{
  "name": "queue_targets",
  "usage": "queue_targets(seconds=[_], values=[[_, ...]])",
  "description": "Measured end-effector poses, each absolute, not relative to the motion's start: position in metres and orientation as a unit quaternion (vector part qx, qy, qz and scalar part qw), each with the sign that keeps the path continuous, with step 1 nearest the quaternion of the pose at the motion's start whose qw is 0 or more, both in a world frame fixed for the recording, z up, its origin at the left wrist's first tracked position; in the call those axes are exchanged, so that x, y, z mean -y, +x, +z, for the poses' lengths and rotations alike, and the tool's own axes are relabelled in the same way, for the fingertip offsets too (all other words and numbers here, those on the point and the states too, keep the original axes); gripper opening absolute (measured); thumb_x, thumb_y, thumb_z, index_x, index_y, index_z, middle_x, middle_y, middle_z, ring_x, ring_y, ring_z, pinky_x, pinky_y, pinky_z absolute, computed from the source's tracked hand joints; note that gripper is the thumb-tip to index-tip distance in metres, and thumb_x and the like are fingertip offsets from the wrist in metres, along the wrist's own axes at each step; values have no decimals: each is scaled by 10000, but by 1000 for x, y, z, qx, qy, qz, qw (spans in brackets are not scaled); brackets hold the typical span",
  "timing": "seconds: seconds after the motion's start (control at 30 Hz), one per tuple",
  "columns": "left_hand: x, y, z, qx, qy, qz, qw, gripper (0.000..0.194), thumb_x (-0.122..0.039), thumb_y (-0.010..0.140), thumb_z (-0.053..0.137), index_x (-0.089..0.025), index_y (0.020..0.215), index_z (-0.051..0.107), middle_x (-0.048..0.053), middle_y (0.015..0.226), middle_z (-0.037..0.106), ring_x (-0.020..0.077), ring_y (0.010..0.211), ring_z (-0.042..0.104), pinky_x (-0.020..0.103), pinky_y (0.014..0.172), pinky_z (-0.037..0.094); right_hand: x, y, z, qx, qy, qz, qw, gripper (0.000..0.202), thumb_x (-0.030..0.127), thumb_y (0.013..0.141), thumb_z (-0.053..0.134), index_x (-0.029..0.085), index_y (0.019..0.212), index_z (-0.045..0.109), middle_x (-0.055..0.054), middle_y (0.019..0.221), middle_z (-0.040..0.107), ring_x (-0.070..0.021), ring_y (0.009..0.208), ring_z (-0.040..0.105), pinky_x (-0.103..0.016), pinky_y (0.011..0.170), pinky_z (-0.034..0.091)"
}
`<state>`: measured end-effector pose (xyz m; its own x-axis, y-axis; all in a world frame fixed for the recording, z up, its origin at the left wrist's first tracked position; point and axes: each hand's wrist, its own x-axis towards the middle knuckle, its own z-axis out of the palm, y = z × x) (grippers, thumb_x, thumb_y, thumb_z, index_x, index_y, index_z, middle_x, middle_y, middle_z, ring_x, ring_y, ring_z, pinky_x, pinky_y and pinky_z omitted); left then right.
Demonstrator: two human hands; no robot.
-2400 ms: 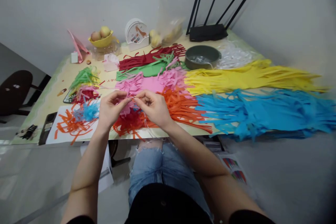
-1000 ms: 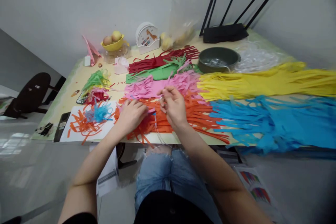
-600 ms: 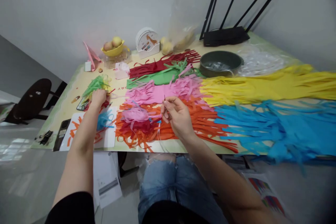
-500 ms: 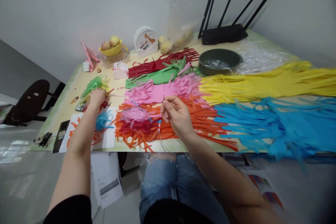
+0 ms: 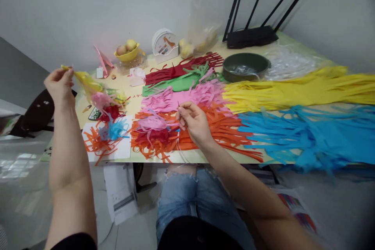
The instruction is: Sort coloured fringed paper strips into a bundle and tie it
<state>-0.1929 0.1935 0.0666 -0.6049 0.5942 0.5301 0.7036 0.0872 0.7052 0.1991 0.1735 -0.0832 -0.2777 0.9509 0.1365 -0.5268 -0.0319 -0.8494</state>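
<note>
My left hand (image 5: 61, 86) is raised at the table's left end, its fingers closed on a bunch of yellow paper strips (image 5: 88, 82). The bunch trails down, blurred, towards a pink bunch (image 5: 101, 99), a dark red bunch (image 5: 111, 112), a blue bunch (image 5: 117, 129) and orange strips (image 5: 99, 142). Over the orange fringed sheets (image 5: 205, 134), my right hand (image 5: 195, 123) pinches something thin and dark, whose tip shows above the fingers. A pink tassel (image 5: 152, 123) lies just left of it, on top of a crimson bunch (image 5: 154, 136).
Fringed sheets lie in rows: dark red (image 5: 175, 72), green (image 5: 175, 84), pink (image 5: 172, 100), yellow (image 5: 293, 91) and blue (image 5: 328, 136). Behind them stand a dark green bowl (image 5: 246, 68), a black router (image 5: 252, 37), a fruit bowl (image 5: 129, 55) and a white holder (image 5: 165, 47).
My left hand has moved up and left from the colourful pile, pulling the yellow strips with it. My right hand stays nearly in place, still pinching.
</note>
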Motion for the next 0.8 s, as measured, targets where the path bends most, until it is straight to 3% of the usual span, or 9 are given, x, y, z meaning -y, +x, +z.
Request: queue_targets(seconds=[0.17,0.4,0.53,0.63,0.7,0.8], values=[[-196,-145,56,750,-500,-427,-71,285,-305,567,882,-142,680,677,-6,585,618,107,574,478,245,529,358,-171,198,-82,455,-244,661,545,426,552,765,765,199,868,547,74,618,597,-35,392,414,-165,368,346],[-205,-123,70,691,-406,-592,-91,204,-267,758,748,-155,874,624,-23,808,692,57,575,523,198,526,414,-169,204,-83,485,-236,645,542,372,522,817,730,196,885,563,64,628,606,-40,394,409,-182,387,330],[-177,-69,40,636,-522,-525,-219,290,-362,695,805,-160,878,706,26,781,727,57,452,480,233,481,444,-168,203,-77,531,-237,613,535,322,486,848,698,188,904,591,85,532,526,-58,420,408,-194,441,318],[-147,-22,8,599,-544,-492,-322,353,-414,667,837,-151,890,764,59,801,741,109,541,615,271,587,539,-164,201,-68,581,-252,569,525,253,426,882,656,178,901,608,91,529,463,-61,460,409,-202,490,317],[-131,2,-7,589,-522,-494,-370,340,-404,647,858,-149,859,781,65,795,743,135,591,658,289,641,566,-163,200,-61,599,-256,549,524,235,411,898,624,177,908,608,80,565,473,-63,484,415,-206,502,320],[-120,22,-19,584,-502,-494,-404,311,-376,605,885,-154,802,791,45,692,719,137,557,632,279,604,549,-161,200,-53,615,-254,534,521,231,412,912,591,182,931,605,59,616,524,-76,521,465,-209,523,358]])
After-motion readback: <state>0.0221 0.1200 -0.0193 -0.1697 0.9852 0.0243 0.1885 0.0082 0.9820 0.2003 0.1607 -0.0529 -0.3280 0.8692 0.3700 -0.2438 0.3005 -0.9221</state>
